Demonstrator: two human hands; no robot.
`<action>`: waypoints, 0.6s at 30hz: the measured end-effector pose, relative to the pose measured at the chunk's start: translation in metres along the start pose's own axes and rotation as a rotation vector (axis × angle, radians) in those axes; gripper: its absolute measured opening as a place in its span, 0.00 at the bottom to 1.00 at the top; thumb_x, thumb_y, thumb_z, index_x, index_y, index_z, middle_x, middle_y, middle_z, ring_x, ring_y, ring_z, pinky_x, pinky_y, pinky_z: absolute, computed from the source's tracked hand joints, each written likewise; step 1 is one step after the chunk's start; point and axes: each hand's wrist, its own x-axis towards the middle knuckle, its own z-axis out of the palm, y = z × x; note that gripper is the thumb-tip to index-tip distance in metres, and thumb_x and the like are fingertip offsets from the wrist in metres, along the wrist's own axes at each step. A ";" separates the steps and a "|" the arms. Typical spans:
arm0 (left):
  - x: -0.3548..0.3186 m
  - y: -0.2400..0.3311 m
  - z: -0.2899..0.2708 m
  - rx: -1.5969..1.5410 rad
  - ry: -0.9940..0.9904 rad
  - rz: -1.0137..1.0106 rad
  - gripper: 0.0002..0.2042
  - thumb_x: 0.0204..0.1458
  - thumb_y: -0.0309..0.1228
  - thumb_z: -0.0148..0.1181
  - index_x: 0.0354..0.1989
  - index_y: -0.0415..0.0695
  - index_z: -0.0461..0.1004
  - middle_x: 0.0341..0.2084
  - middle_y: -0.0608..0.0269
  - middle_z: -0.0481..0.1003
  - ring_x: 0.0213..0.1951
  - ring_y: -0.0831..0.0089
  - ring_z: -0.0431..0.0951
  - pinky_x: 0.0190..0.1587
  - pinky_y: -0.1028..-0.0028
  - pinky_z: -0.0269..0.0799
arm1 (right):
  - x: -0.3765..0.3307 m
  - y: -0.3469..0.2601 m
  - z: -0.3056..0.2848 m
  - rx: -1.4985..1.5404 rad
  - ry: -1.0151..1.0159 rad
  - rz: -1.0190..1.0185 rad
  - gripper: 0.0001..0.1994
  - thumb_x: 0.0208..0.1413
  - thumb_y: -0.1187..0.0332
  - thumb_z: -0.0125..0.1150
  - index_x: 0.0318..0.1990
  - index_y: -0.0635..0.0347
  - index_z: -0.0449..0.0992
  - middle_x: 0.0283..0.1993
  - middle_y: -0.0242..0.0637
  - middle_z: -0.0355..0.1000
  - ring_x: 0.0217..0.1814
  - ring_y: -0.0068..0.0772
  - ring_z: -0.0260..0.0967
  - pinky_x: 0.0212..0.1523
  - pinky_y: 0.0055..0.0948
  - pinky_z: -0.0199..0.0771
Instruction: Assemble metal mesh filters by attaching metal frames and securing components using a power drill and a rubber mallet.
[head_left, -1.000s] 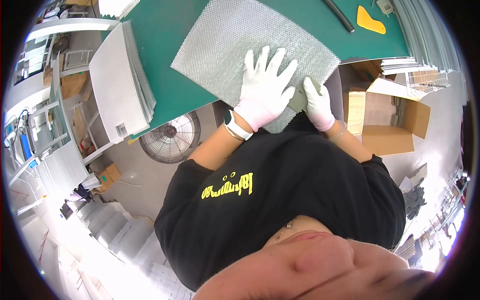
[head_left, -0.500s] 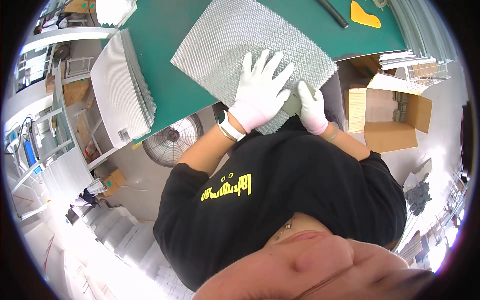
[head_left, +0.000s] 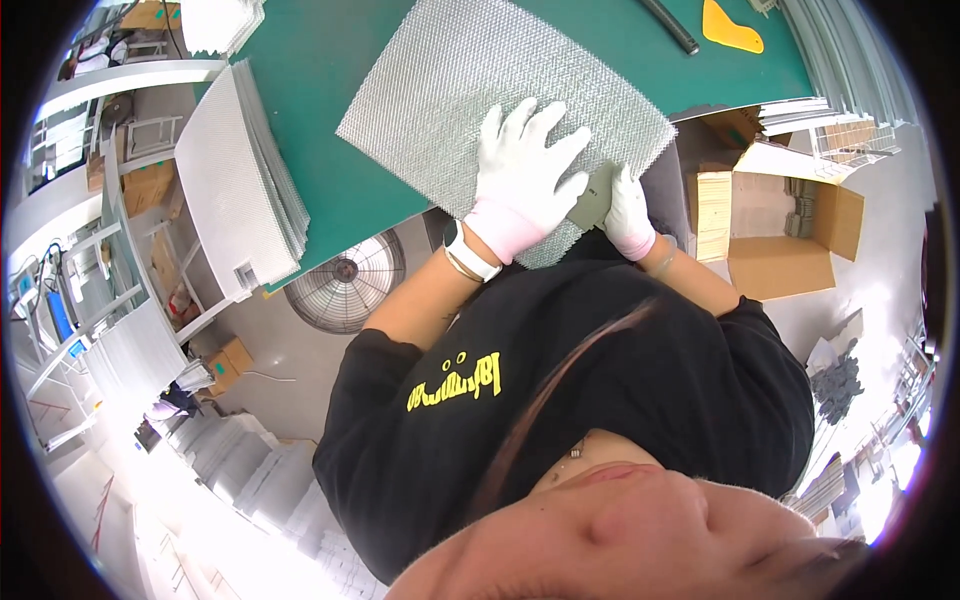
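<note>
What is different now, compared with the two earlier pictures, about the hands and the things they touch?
The right hand has shifted: its thumb lay across the grey-green piece before; now the hand is at the piece's right edge, and more of its face shows. Whether it grips is unclear. The left hand stays spread on the mesh.

Metal mesh panel (head_left: 545, 75) runs past top edge, upper corner lost; patch under left hand (head_left: 525, 175) covered too. Right hand (head_left: 628, 215) at grey-green card (head_left: 592, 208): some fingers out of sight, grip impossible to tell. Dark mark (head_left: 593, 192) on card, too tiny to make out. Black rod (head_left: 670, 26) sliced by top edge. Hair strand (head_left: 563, 382), just blurred streak across black shirt (head_left: 680, 380).
</note>
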 end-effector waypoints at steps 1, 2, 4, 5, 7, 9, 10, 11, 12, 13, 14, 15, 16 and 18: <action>0.000 0.000 0.001 -0.003 0.004 -0.013 0.22 0.51 0.43 0.61 0.56 0.56 0.76 0.60 0.57 0.66 0.65 0.51 0.60 0.69 0.44 0.45 | 0.001 0.001 -0.003 -0.039 -0.039 -0.008 0.16 0.73 0.58 0.43 0.45 0.59 0.74 0.39 0.28 0.73 0.39 0.17 0.69 0.40 0.24 0.74; 0.001 0.000 0.000 -0.003 0.001 -0.013 0.22 0.51 0.43 0.61 0.56 0.56 0.76 0.60 0.57 0.66 0.65 0.51 0.60 0.69 0.44 0.45 | 0.001 0.004 -0.004 -0.037 -0.038 -0.006 0.16 0.73 0.58 0.43 0.45 0.59 0.74 0.39 0.28 0.73 0.39 0.17 0.69 0.40 0.24 0.74; 0.003 0.001 -0.002 -0.019 0.003 -0.023 0.21 0.51 0.42 0.61 0.55 0.55 0.77 0.60 0.57 0.66 0.64 0.51 0.60 0.69 0.44 0.45 | -0.002 -0.002 0.004 0.067 0.037 0.070 0.14 0.72 0.59 0.45 0.45 0.59 0.75 0.39 0.27 0.74 0.40 0.17 0.70 0.42 0.25 0.75; 0.002 0.000 -0.001 -0.019 0.001 -0.023 0.21 0.51 0.42 0.61 0.55 0.55 0.77 0.60 0.57 0.66 0.64 0.51 0.60 0.69 0.44 0.45 | 0.000 0.002 0.002 0.068 0.038 0.071 0.14 0.72 0.59 0.45 0.45 0.59 0.75 0.39 0.27 0.74 0.40 0.17 0.70 0.42 0.25 0.75; 0.002 0.001 0.002 0.050 0.009 0.012 0.20 0.51 0.42 0.61 0.54 0.55 0.77 0.59 0.58 0.67 0.64 0.51 0.60 0.69 0.44 0.45 | 0.003 0.002 0.004 0.117 -0.024 0.093 0.12 0.71 0.61 0.50 0.45 0.59 0.75 0.42 0.27 0.74 0.43 0.17 0.71 0.44 0.26 0.75; 0.005 -0.004 0.004 0.072 0.008 0.030 0.19 0.52 0.41 0.61 0.53 0.55 0.77 0.58 0.58 0.68 0.64 0.52 0.60 0.69 0.45 0.46 | 0.001 -0.003 0.027 0.056 0.109 0.091 0.09 0.69 0.64 0.53 0.45 0.58 0.76 0.42 0.26 0.74 0.44 0.17 0.71 0.45 0.25 0.74; 0.008 -0.008 0.004 0.096 0.007 0.046 0.19 0.52 0.41 0.61 0.53 0.55 0.77 0.57 0.58 0.69 0.65 0.52 0.60 0.69 0.45 0.46 | 0.003 -0.006 0.030 0.031 0.062 0.116 0.09 0.70 0.64 0.52 0.47 0.58 0.76 0.44 0.27 0.74 0.44 0.17 0.70 0.46 0.23 0.74; 0.011 -0.014 0.002 0.095 0.009 0.052 0.19 0.52 0.41 0.61 0.53 0.55 0.77 0.57 0.58 0.69 0.65 0.52 0.60 0.69 0.45 0.46 | 0.009 -0.005 0.025 -0.067 -0.066 0.067 0.12 0.69 0.60 0.53 0.47 0.58 0.76 0.40 0.29 0.76 0.39 0.18 0.71 0.41 0.23 0.74; 0.014 -0.023 -0.002 0.060 0.000 0.110 0.18 0.53 0.41 0.60 0.53 0.55 0.77 0.56 0.58 0.70 0.64 0.53 0.61 0.69 0.45 0.46 | 0.013 -0.018 0.018 -0.157 -0.238 0.237 0.15 0.68 0.56 0.54 0.47 0.58 0.75 0.38 0.30 0.76 0.37 0.20 0.72 0.39 0.24 0.74; 0.018 -0.032 -0.007 0.024 -0.011 0.174 0.18 0.53 0.41 0.60 0.53 0.55 0.77 0.56 0.58 0.70 0.64 0.54 0.61 0.69 0.45 0.46 | 0.015 -0.032 0.013 -0.244 -0.405 0.404 0.18 0.67 0.52 0.55 0.47 0.59 0.75 0.36 0.31 0.76 0.34 0.21 0.72 0.37 0.24 0.74; 0.029 -0.044 -0.014 -0.008 -0.059 0.274 0.17 0.53 0.39 0.60 0.52 0.55 0.78 0.56 0.58 0.71 0.64 0.55 0.63 0.69 0.46 0.47 | 0.016 -0.028 0.011 -0.375 -0.507 0.373 0.21 0.62 0.48 0.59 0.45 0.60 0.75 0.31 0.32 0.76 0.29 0.24 0.72 0.32 0.25 0.74; 0.038 -0.052 -0.020 -0.011 -0.059 0.279 0.17 0.53 0.39 0.60 0.52 0.55 0.78 0.56 0.58 0.71 0.64 0.55 0.63 0.69 0.46 0.47 | 0.019 -0.044 0.020 -0.597 -0.666 0.381 0.21 0.58 0.53 0.64 0.46 0.63 0.76 0.34 0.35 0.78 0.34 0.26 0.75 0.37 0.27 0.76; 0.049 -0.056 -0.029 0.129 -0.064 0.302 0.18 0.53 0.38 0.60 0.53 0.54 0.78 0.56 0.58 0.71 0.63 0.54 0.64 0.69 0.46 0.48 | 0.018 -0.042 0.010 -0.697 -0.639 0.273 0.21 0.56 0.55 0.66 0.47 0.64 0.77 0.36 0.36 0.78 0.38 0.27 0.76 0.41 0.28 0.76; 0.054 -0.062 -0.038 0.263 -0.057 0.341 0.18 0.53 0.37 0.60 0.53 0.53 0.77 0.56 0.58 0.72 0.63 0.53 0.64 0.69 0.46 0.50 | 0.018 -0.041 -0.017 -0.844 -0.359 0.051 0.22 0.52 0.59 0.69 0.50 0.63 0.78 0.42 0.39 0.79 0.47 0.33 0.77 0.51 0.31 0.75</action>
